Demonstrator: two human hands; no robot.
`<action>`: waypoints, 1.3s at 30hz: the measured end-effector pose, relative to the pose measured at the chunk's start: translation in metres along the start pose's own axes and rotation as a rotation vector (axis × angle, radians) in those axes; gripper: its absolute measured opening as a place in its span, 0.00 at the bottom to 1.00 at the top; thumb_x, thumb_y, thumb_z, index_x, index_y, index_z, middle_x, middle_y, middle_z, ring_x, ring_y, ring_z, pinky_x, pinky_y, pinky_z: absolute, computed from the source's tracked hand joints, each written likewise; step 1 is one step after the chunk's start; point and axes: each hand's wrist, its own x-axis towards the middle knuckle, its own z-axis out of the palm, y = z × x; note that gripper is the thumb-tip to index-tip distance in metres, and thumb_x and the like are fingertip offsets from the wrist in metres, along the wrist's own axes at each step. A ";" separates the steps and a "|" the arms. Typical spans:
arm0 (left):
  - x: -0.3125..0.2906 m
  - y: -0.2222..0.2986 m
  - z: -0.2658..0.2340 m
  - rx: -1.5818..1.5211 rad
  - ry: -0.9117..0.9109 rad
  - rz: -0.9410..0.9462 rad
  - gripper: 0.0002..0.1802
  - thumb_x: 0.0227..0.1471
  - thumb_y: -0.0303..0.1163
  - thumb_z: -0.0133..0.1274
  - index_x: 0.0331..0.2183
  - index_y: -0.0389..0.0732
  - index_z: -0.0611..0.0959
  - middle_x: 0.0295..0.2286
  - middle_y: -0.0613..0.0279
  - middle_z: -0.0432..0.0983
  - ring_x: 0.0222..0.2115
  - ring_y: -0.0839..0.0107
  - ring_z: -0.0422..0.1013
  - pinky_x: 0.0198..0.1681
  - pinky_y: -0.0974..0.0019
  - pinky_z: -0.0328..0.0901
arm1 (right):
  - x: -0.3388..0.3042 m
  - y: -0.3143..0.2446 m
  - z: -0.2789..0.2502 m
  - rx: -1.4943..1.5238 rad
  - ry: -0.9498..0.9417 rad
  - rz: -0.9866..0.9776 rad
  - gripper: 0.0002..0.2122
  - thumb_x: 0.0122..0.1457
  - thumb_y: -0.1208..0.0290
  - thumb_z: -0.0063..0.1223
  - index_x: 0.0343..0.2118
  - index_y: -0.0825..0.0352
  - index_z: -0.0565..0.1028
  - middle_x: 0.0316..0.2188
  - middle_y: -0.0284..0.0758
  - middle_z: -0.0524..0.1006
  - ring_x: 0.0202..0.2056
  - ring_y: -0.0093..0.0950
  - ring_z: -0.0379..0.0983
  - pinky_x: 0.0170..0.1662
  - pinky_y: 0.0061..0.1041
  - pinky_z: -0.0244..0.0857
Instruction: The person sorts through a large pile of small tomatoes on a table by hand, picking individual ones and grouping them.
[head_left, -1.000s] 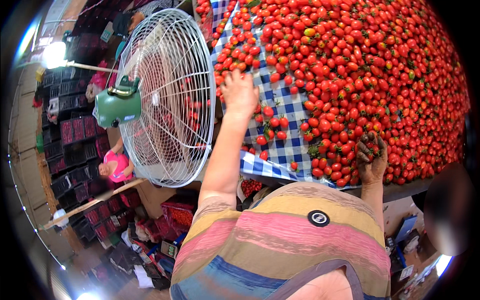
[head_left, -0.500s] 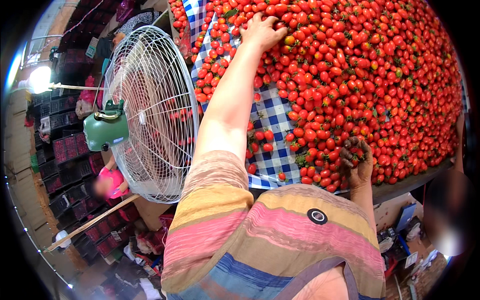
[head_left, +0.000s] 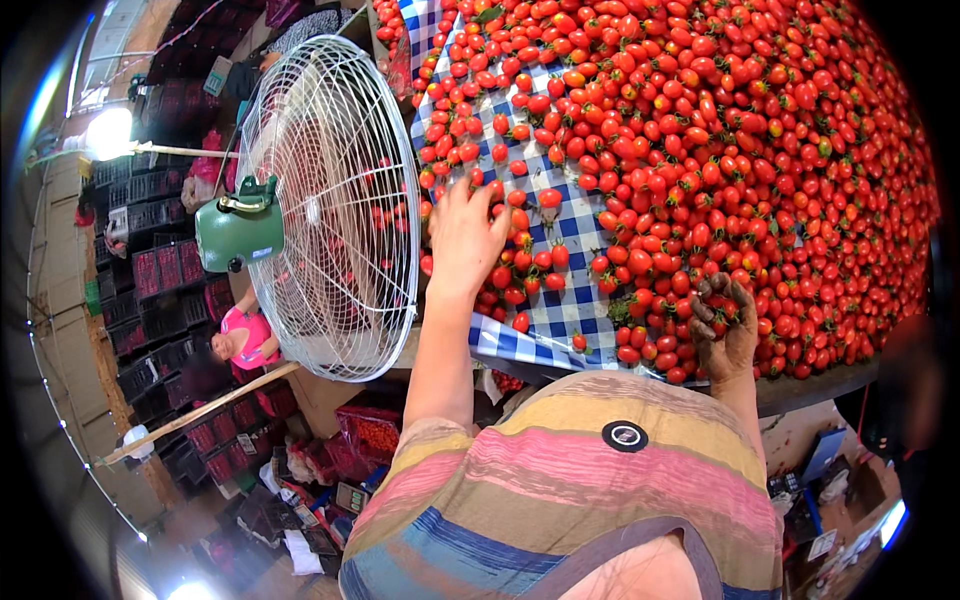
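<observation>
The left hand [head_left: 467, 235], fingers apart, reaches among red tomatoes [head_left: 740, 170] left of centre; the right hand [head_left: 724, 325], lower right of centre, curls around some.

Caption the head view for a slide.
Left hand and right hand among red tomatoes on checked cloth, beside a caged fan.

A single wide fisheye view from the head, steeply downward, with both hands [head_left: 465, 242] at near range.

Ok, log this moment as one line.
left hand: among loose tomatoes | right hand: curled around tomato, by pile | cloth: blue-white check
</observation>
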 end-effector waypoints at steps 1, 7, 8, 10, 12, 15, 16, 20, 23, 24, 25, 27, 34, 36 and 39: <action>0.014 0.009 -0.001 -0.126 -0.003 0.021 0.21 0.51 0.39 0.61 0.46 0.39 0.83 0.52 0.46 0.71 0.51 0.47 0.69 0.55 0.50 0.65 | 0.000 0.001 0.001 -0.010 0.002 0.007 0.11 0.66 0.62 0.48 0.42 0.65 0.72 0.36 0.35 0.72 0.27 0.23 0.66 0.21 0.17 0.61; 0.105 0.043 0.037 -0.109 -0.053 0.231 0.29 0.45 0.34 0.64 0.52 0.45 0.78 0.54 0.41 0.65 0.46 0.42 0.73 0.49 0.51 0.71 | 0.000 0.001 0.002 0.006 -0.008 0.040 0.11 0.66 0.61 0.48 0.42 0.65 0.72 0.36 0.34 0.72 0.27 0.23 0.67 0.22 0.18 0.62; 0.112 0.044 0.044 -0.118 -0.027 0.225 0.29 0.45 0.34 0.64 0.51 0.45 0.78 0.54 0.39 0.64 0.46 0.41 0.73 0.48 0.50 0.71 | -0.001 0.000 0.002 0.005 -0.010 0.024 0.11 0.66 0.61 0.48 0.42 0.65 0.72 0.36 0.35 0.73 0.27 0.23 0.67 0.22 0.18 0.62; 0.119 0.044 0.056 -0.135 0.028 0.209 0.28 0.45 0.34 0.63 0.51 0.45 0.78 0.55 0.37 0.62 0.46 0.40 0.73 0.48 0.49 0.72 | -0.002 -0.002 0.003 0.002 -0.018 -0.002 0.11 0.66 0.61 0.48 0.42 0.65 0.73 0.36 0.35 0.73 0.27 0.23 0.67 0.22 0.18 0.62; 0.108 0.039 0.073 -0.143 0.160 0.177 0.24 0.47 0.34 0.62 0.49 0.46 0.79 0.52 0.40 0.65 0.45 0.42 0.72 0.46 0.50 0.71 | -0.003 -0.004 0.004 0.009 -0.023 -0.028 0.12 0.66 0.61 0.48 0.42 0.64 0.73 0.36 0.34 0.73 0.28 0.23 0.67 0.22 0.17 0.61; 0.080 0.031 0.086 -0.088 0.294 0.115 0.21 0.51 0.36 0.61 0.48 0.47 0.79 0.45 0.46 0.68 0.43 0.46 0.71 0.43 0.51 0.70 | -0.003 -0.006 -0.002 0.029 -0.010 -0.052 0.11 0.66 0.61 0.49 0.42 0.64 0.73 0.36 0.34 0.73 0.28 0.23 0.67 0.23 0.17 0.61; 0.070 0.029 0.089 -0.044 0.272 0.092 0.22 0.51 0.36 0.61 0.49 0.47 0.79 0.43 0.47 0.68 0.43 0.45 0.71 0.43 0.51 0.70 | -0.004 -0.005 -0.003 0.024 0.006 -0.058 0.11 0.66 0.61 0.49 0.42 0.64 0.73 0.36 0.34 0.73 0.28 0.23 0.67 0.23 0.17 0.61; 0.057 0.022 0.078 -0.277 0.032 0.058 0.23 0.51 0.36 0.63 0.49 0.44 0.78 0.43 0.47 0.69 0.43 0.48 0.71 0.45 0.53 0.69 | -0.001 -0.004 -0.002 -0.020 0.008 -0.024 0.11 0.66 0.61 0.50 0.41 0.64 0.74 0.36 0.34 0.72 0.28 0.24 0.67 0.23 0.17 0.60; 0.056 0.045 0.055 -0.454 -0.089 0.144 0.24 0.51 0.35 0.63 0.50 0.41 0.77 0.42 0.47 0.70 0.43 0.50 0.72 0.48 0.55 0.68 | -0.001 -0.002 -0.004 -0.003 -0.011 0.012 0.11 0.66 0.60 0.50 0.42 0.64 0.74 0.36 0.34 0.73 0.29 0.24 0.67 0.23 0.17 0.60; 0.053 0.056 0.050 -0.498 -0.112 0.159 0.24 0.51 0.34 0.63 0.50 0.41 0.77 0.41 0.47 0.70 0.43 0.50 0.72 0.49 0.56 0.68 | 0.000 -0.001 -0.002 -0.020 -0.010 0.013 0.12 0.66 0.60 0.50 0.42 0.64 0.74 0.36 0.34 0.73 0.28 0.25 0.66 0.24 0.17 0.60; 0.058 0.060 0.056 -0.480 -0.124 0.178 0.26 0.51 0.35 0.63 0.51 0.42 0.76 0.41 0.45 0.70 0.42 0.48 0.72 0.48 0.56 0.69 | 0.000 0.001 0.001 -0.036 -0.008 0.012 0.12 0.66 0.60 0.50 0.42 0.64 0.73 0.36 0.34 0.72 0.28 0.25 0.66 0.24 0.17 0.61; 0.068 0.082 0.051 -0.403 -0.216 0.138 0.27 0.52 0.36 0.62 0.53 0.45 0.74 0.43 0.43 0.70 0.42 0.43 0.73 0.47 0.53 0.69 | 0.002 0.001 0.003 -0.050 -0.024 0.026 0.13 0.65 0.59 0.50 0.43 0.64 0.73 0.37 0.35 0.73 0.29 0.26 0.67 0.26 0.18 0.64; 0.079 0.066 0.059 -0.411 -0.381 0.310 0.21 0.52 0.34 0.57 0.48 0.41 0.74 0.35 0.41 0.78 0.37 0.42 0.76 0.41 0.48 0.70 | 0.000 0.000 -0.009 -0.062 -0.088 0.005 0.20 0.65 0.58 0.49 0.52 0.68 0.72 0.55 0.47 0.73 0.54 0.41 0.72 0.48 0.34 0.77; 0.069 0.060 0.062 -0.520 -0.356 0.302 0.20 0.52 0.33 0.57 0.47 0.39 0.75 0.32 0.43 0.80 0.38 0.45 0.76 0.41 0.49 0.70 | -0.003 0.005 0.001 -0.084 -0.056 -0.011 0.22 0.65 0.58 0.49 0.54 0.70 0.72 0.56 0.47 0.72 0.56 0.42 0.71 0.52 0.37 0.75; 0.061 0.056 0.059 -0.693 -0.439 0.175 0.18 0.53 0.33 0.58 0.46 0.40 0.77 0.34 0.46 0.81 0.39 0.47 0.77 0.42 0.51 0.70 | -0.002 0.010 0.006 -0.073 -0.126 0.011 0.23 0.65 0.58 0.48 0.57 0.70 0.71 0.59 0.48 0.69 0.59 0.42 0.68 0.59 0.41 0.68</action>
